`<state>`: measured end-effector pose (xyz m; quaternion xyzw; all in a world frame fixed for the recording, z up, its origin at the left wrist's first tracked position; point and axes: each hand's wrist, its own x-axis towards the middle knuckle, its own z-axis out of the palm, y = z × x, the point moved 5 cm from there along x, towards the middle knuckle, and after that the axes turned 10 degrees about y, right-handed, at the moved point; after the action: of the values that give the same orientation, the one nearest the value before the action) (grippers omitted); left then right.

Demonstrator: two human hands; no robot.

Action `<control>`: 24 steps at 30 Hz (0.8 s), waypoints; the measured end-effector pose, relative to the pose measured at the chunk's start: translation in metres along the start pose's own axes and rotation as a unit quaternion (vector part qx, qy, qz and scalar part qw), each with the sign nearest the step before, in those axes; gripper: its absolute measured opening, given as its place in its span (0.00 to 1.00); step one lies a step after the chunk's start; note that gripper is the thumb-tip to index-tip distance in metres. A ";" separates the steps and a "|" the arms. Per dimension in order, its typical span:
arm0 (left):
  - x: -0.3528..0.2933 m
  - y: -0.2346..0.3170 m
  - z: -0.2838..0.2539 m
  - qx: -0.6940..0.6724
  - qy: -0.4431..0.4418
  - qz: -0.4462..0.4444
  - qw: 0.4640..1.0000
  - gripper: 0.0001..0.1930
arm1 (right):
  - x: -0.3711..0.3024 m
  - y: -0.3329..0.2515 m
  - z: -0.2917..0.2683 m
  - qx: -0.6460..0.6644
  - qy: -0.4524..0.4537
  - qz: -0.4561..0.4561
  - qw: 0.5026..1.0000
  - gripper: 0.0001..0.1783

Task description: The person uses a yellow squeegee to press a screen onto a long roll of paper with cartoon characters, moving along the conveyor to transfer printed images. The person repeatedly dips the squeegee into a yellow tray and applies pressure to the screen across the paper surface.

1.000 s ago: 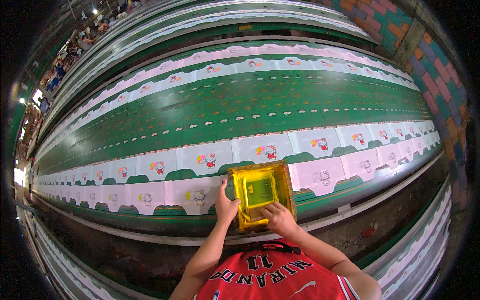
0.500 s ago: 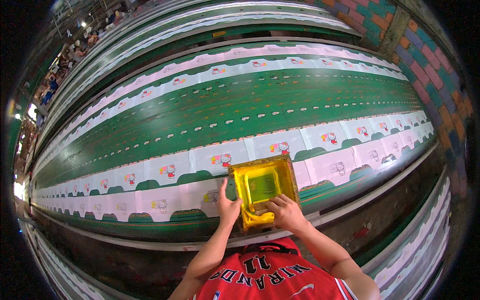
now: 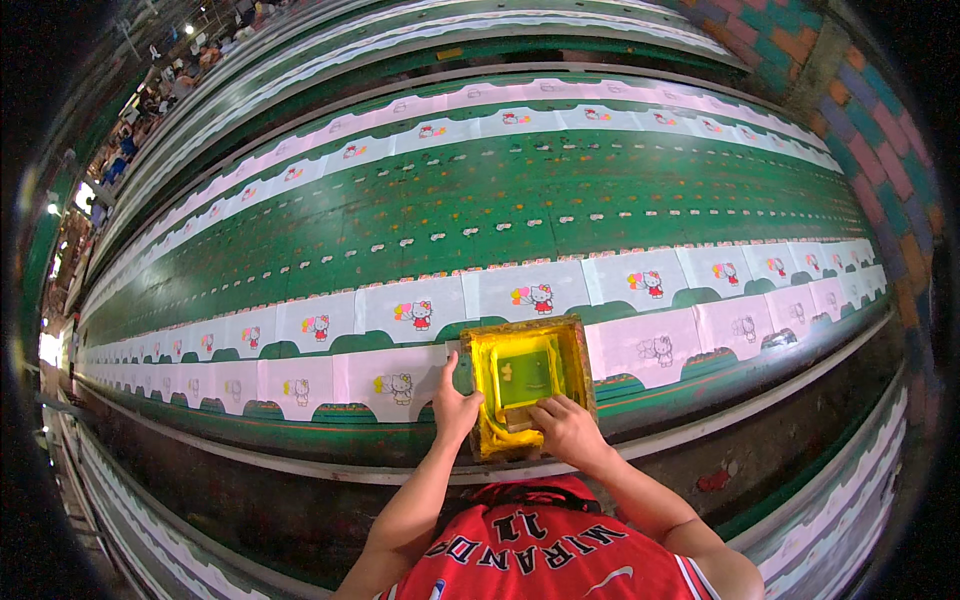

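Far left, pale fabric panels (image 3: 300, 375) with cartoon prints, shrinking into blur. Left hand (image 3: 456, 405) clasping the left edge of the yellow screen-printing frame (image 3: 526, 385), fingertips hidden behind it. Frame flat on the long green table (image 3: 450, 215), covering one panel. Right hand (image 3: 566, 427) curled over a squeegee, mostly hidden
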<state>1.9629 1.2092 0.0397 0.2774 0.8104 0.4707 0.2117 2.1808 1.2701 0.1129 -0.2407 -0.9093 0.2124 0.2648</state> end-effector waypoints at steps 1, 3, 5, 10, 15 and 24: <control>-0.002 0.008 -0.002 0.005 -0.009 -0.017 1.000 0.45 | -0.001 -0.001 -0.002 0.007 0.004 0.000 1.000 0.18; -0.002 0.009 -0.002 0.013 -0.012 -0.019 1.000 0.45 | -0.010 -0.006 -0.005 0.002 0.000 -0.008 1.000 0.18; -0.002 0.000 -0.003 0.019 0.003 0.009 1.000 0.45 | -0.020 -0.010 -0.001 0.005 -0.010 -0.008 1.000 0.20; 0.000 -0.007 0.006 0.025 -0.005 0.023 0.999 0.44 | -0.019 0.014 0.027 -0.047 0.022 -0.061 0.997 0.24; -0.002 0.010 0.005 0.041 -0.005 0.027 0.999 0.43 | 0.077 0.060 0.027 -0.037 0.021 0.025 0.999 0.13; -0.002 -0.007 0.005 0.026 0.017 0.090 0.995 0.45 | 0.004 0.024 0.034 -0.052 0.002 -0.018 0.998 0.21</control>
<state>1.9652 1.2083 0.0311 0.3462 0.7976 0.4715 0.1475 2.1661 1.2830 0.0761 -0.2381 -0.9229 0.1590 0.2577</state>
